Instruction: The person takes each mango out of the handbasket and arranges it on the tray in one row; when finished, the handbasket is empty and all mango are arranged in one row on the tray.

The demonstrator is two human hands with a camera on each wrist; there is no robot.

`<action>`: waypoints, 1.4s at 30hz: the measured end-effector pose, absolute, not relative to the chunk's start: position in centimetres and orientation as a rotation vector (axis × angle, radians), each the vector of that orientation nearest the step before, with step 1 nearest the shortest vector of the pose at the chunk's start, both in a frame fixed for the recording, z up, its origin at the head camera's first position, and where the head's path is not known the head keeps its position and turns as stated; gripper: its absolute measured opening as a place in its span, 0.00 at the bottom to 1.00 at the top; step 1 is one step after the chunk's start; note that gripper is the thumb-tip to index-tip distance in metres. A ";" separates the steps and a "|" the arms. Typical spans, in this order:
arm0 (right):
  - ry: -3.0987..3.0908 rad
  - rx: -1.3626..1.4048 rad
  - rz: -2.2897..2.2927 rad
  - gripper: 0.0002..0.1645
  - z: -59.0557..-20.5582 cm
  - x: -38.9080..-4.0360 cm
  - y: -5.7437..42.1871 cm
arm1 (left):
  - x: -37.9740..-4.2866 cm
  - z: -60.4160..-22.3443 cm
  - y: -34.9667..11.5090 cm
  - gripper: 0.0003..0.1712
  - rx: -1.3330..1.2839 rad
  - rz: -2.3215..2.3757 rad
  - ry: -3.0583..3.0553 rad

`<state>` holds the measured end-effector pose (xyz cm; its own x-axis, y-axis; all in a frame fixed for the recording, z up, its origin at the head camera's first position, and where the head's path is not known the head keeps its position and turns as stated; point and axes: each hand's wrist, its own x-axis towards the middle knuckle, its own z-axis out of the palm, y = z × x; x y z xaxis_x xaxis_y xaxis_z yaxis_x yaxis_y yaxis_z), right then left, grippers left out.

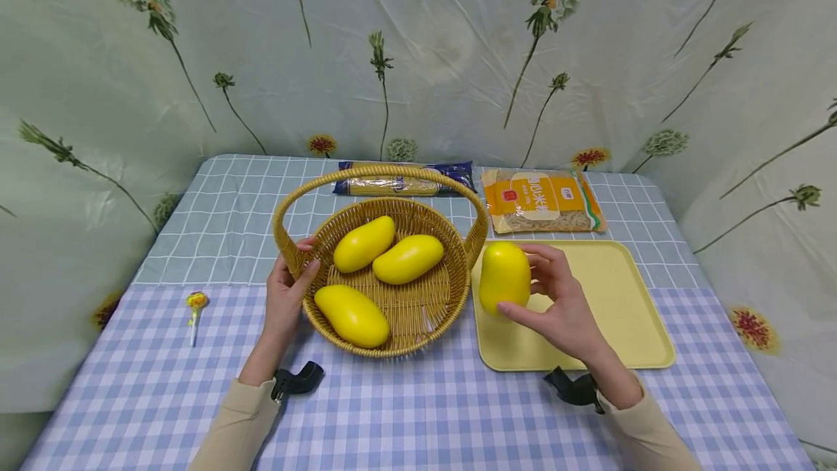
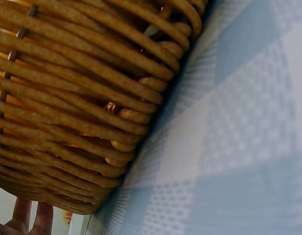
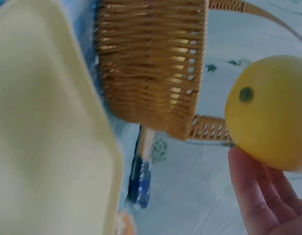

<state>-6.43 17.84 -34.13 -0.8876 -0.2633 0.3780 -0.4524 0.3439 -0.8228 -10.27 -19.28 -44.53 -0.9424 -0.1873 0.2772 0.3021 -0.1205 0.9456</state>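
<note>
Fruit (image 1: 505, 278), yellow, smooth and mango-shaped, sits between thumb and fingers of the right hand (image 1: 564, 307), just right of the round tan wicker basket (image 1: 421, 304); the left hand (image 1: 288, 300) grips that basket's left rim, three matching yellow fruits (image 1: 353, 316) inside it

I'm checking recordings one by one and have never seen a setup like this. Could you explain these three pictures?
There's no machine here: a person works bare-handed. The wide picture comes from a camera on the head; the others are taken from the left and right wrists. The left hand holds the side of a wicker basket with three yellow fruits inside. The right hand grips a fourth yellow fruit, raised beside the basket. Also on the checked cloth: a pale yellow tray, a blue packet, an orange packet and a lollipop.
</note>
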 end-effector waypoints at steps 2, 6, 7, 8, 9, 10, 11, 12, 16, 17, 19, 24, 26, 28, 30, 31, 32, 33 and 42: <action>-2.433 0.610 1.586 0.46 -34.6 -6.6 18.2 | -10.2 -44.5 -19.3 0.17 -0.129 -2.130 -1.832; -2.453 0.520 1.628 0.47 -36.2 -7.3 19.1 | -10.2 -44.4 -19.3 0.17 -0.127 -2.126 -1.835; -2.462 0.495 1.635 0.47 -36.8 -7.6 19.4 | -10.2 -44.5 -19.3 0.17 -0.125 -2.124 -1.836; -2.473 0.468 1.641 0.48 -37.3 -7.8 19.6 | -10.2 -44.5 -19.3 0.17 -0.122 -2.123 -1.838; -2.490 0.444 1.635 0.47 -37.8 -8.0 19.8 | -10.2 -44.5 -19.3 0.16 -0.119 -2.123 -1.840; -2.512 0.413 1.633 0.47 -38.2 -8.2 20.0 | -10.3 -44.6 -19.3 0.16 -0.116 -2.122 -1.842; -2.537 0.384 1.619 0.46 -38.5 -8.3 20.2 | -10.3 -44.6 -19.3 0.16 -0.113 -2.121 -1.845; -2.561 0.358 1.605 0.46 -38.8 -8.5 20.3 | -10.3 -44.7 -19.4 0.16 -0.111 -2.121 -1.847; -2.648 0.258 1.585 0.43 -39.4 -8.8 20.5 | -10.4 -44.9 -19.4 0.16 -0.095 -2.118 -1.854; -2.671 0.234 1.582 0.42 -39.5 -8.9 20.5 | -10.4 -44.9 -19.4 0.16 -0.094 -2.119 -1.852; -2.715 0.194 1.574 0.41 -39.7 -9.1 20.6 | -10.4 -44.9 -19.4 0.16 -0.094 -2.120 -1.848; -2.833 0.111 1.471 0.42 -40.2 -9.4 20.7 | -10.2 -44.7 -19.3 0.16 -0.115 -2.113 -1.836; -2.877 0.077 1.413 0.42 -40.3 -9.5 20.7 | -10.2 -44.6 -19.3 0.16 -0.126 -2.108 -1.833; -2.923 0.046 1.348 0.42 -40.5 -9.6 20.7 | -10.2 -44.6 -19.3 0.16 -0.134 -2.104 -1.830; -2.955 0.027 1.309 0.43 -40.6 -9.7 20.6 | -10.2 -44.6 -19.3 0.16 -0.140 -2.103 -1.828; -2.970 0.021 1.293 0.43 -40.6 -9.7 20.7 | -10.2 -44.6 -19.3 0.16 -0.143 -2.102 -1.829; -2.982 0.019 1.282 0.43 -40.6 -9.8 20.7 | -10.3 -44.6 -19.3 0.16 -0.144 -2.101 -1.829; -2.992 0.017 1.279 0.43 -40.6 -9.8 20.7 | -10.3 -44.6 -19.3 0.16 -0.143 -2.100 -1.830; -3.090 0.001 1.259 0.46 -40.9 -10.2 20.6 | -10.3 -44.7 -19.3 0.16 -0.147 -2.105 -1.827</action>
<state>-10.20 20.57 -40.94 -0.9811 -0.0737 -0.1792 0.0726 0.7179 -0.6924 -10.32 -19.34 -44.74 -0.9339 -0.1918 0.3017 0.3258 -0.1087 0.9392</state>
